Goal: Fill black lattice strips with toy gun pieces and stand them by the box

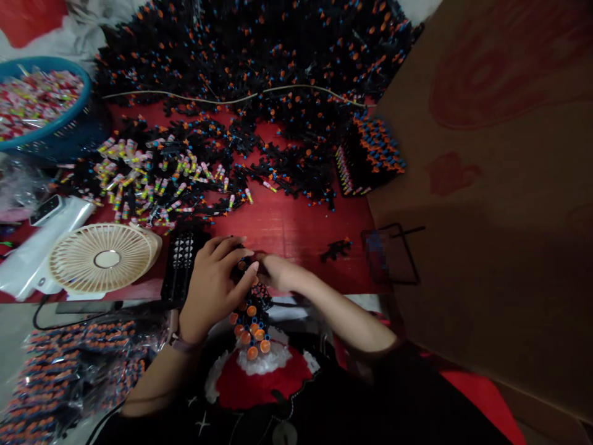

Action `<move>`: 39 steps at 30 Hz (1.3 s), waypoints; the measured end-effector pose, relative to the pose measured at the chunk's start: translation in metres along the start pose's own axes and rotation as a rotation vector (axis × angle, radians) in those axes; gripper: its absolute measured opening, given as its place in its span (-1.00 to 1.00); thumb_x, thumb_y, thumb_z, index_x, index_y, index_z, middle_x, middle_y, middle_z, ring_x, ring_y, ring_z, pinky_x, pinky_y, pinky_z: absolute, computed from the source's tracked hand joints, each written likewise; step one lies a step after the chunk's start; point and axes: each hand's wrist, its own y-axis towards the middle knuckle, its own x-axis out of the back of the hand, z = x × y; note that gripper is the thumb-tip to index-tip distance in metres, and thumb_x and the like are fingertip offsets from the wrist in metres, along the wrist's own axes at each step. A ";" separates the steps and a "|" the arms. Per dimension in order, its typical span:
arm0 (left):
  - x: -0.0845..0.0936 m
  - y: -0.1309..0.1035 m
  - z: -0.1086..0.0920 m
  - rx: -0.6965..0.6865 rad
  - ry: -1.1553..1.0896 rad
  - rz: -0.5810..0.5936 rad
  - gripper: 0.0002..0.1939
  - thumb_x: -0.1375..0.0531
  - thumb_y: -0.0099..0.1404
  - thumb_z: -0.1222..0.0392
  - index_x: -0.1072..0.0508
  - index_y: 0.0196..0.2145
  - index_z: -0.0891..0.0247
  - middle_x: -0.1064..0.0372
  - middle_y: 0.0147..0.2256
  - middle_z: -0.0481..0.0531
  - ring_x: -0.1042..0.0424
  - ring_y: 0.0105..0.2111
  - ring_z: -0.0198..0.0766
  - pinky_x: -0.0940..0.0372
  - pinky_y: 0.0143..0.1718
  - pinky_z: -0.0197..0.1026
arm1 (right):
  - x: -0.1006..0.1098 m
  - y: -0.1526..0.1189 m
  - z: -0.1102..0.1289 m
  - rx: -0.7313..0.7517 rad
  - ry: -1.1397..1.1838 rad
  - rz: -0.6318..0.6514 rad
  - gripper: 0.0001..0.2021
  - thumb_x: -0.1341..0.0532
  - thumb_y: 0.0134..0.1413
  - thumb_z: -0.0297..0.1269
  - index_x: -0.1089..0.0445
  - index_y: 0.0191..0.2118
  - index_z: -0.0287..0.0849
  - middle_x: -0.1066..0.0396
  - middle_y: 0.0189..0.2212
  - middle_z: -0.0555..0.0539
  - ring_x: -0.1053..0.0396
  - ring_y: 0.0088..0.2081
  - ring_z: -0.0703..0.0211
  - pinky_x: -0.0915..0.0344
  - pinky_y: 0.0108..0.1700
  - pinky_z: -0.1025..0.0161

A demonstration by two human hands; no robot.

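Observation:
My left hand [214,281] is curled over a bunch of small black plastic toy pieces with orange round ends [252,330] and blue tips, close to my body at the table's front edge. Against its far side, my right hand [274,272] is closed, its fingertips partly hidden and blurred. What the right fingers grip cannot be made out. Left of my left hand lies a black rack [181,259] with rows of pale holes. A single black piece [336,248] rests on the red table [282,216] to the right.
A large heap of black pieces [250,49] fills the back. Tubes with pink and yellow labels [132,167] lie at left, near a blue basket [88,111] and a cream fan [106,258]. A filled block of pieces [370,154] and a tall cardboard box [486,216] stand at right.

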 end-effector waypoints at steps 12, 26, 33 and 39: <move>0.001 0.002 -0.004 -0.003 0.025 -0.027 -0.71 -0.22 0.55 -0.04 -0.67 -0.02 0.12 -0.60 0.11 0.14 -0.48 0.13 0.08 -0.39 0.24 0.21 | 0.020 0.175 0.029 -0.247 -0.282 -0.477 -0.34 -0.30 0.48 -0.12 -0.24 0.55 -0.19 -0.18 0.46 -0.46 -0.16 0.45 -0.44 -0.23 0.44 -0.37; -0.002 0.005 0.001 -0.044 0.035 -0.029 -0.71 -0.21 0.57 -0.05 -0.67 -0.03 0.14 -0.61 0.10 0.10 -0.49 0.10 0.07 -0.38 0.22 0.18 | 0.036 0.010 -0.079 -0.108 -0.417 -0.616 -0.62 -0.14 0.54 -0.35 -0.62 0.26 -0.10 -0.52 0.08 -0.26 -0.41 0.07 -0.11 -0.44 0.25 -0.02; -0.003 0.007 0.000 -0.039 0.068 -0.028 -0.65 -0.18 0.58 -0.11 -0.67 -0.07 0.15 -0.62 0.09 0.10 -0.51 0.10 0.08 -0.39 0.20 0.17 | 0.049 -0.048 -0.063 -0.261 -0.610 -0.745 -0.74 -0.30 0.49 -0.12 -0.70 0.06 -0.07 -0.38 0.31 -0.34 -0.27 0.24 -0.31 -0.33 0.23 -0.23; -0.001 0.010 -0.004 -0.032 0.080 -0.010 -0.64 -0.17 0.59 -0.11 -0.67 -0.07 0.15 -0.62 0.09 0.11 -0.53 0.10 0.08 -0.36 0.20 0.17 | 0.051 -0.055 -0.051 -0.204 -0.347 -0.814 -0.80 -0.31 0.42 -0.22 -0.70 -0.09 -0.14 -0.47 -0.09 -0.23 -0.43 -0.02 -0.09 -0.43 0.11 0.00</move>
